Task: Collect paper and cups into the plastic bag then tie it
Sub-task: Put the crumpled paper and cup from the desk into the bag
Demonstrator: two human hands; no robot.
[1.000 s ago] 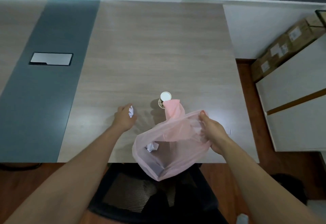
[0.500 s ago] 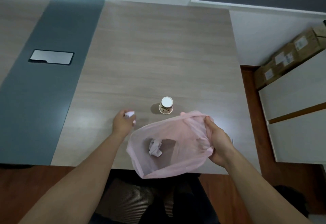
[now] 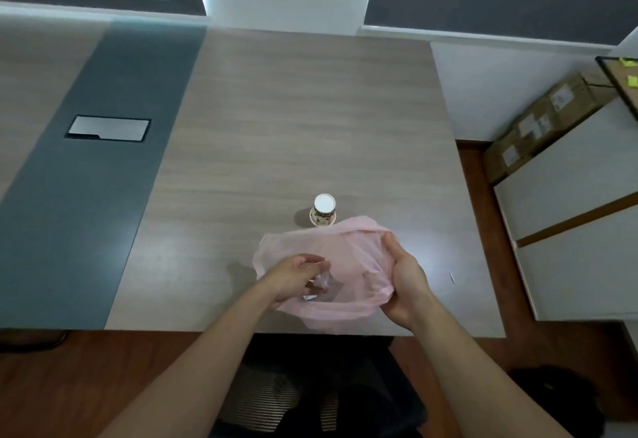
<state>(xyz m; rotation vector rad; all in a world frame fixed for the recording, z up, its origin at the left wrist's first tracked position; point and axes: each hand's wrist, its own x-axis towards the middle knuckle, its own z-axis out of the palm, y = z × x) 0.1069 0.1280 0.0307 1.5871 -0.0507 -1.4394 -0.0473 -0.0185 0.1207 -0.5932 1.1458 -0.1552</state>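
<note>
The table (image 3: 293, 127) carries a pink bag (image 3: 355, 258) at its near edge, mouth open. The right hand (image 3: 405, 279) grips the bag's right rim with curled fingers. The left hand (image 3: 293, 277) is over the mouth, its fingers loosely parted above blurred crumpled paper (image 3: 319, 282); whether they touch it cannot be told. A cup (image 3: 324, 210) stands just beyond the bag.

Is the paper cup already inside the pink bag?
No, the cup stands on the table just beyond the pink bag.
</note>
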